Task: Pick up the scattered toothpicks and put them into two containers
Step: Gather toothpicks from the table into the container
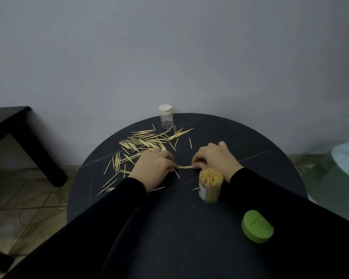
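Round dark table [250, 137], 1 item, set against a grey wall; bears all items below.

Loose toothpicks [147, 140], many, uncounted: fanned over the far-left part of the table, a thinner trail running toward the near-left edge. Most are not yet gathered.

Small bundle of toothpicks [184, 167], lying flat between the 2 hands. Left hand [152, 168] pinches 1 end with curled fingertips; right hand [214, 158] pinches the other end likewise. Probable reason: squaring the sticks into line so they drop into a narrow mouth together.

Open clear container [210, 187], 1, upright, just near of the right hand, packed almost full of standing toothpicks. Placed close, likely to shorten each transfer. A white label with a dark mark shows on its side; no writing readable.

Green lid [257, 226], 1, on its side toward the near-right edge, apart from the open container; judged to be its cap, set aside for filling.

White-capped clear container [165, 116], 1, upright at the far edge, cap on, holding only a few sticks. No label visible.
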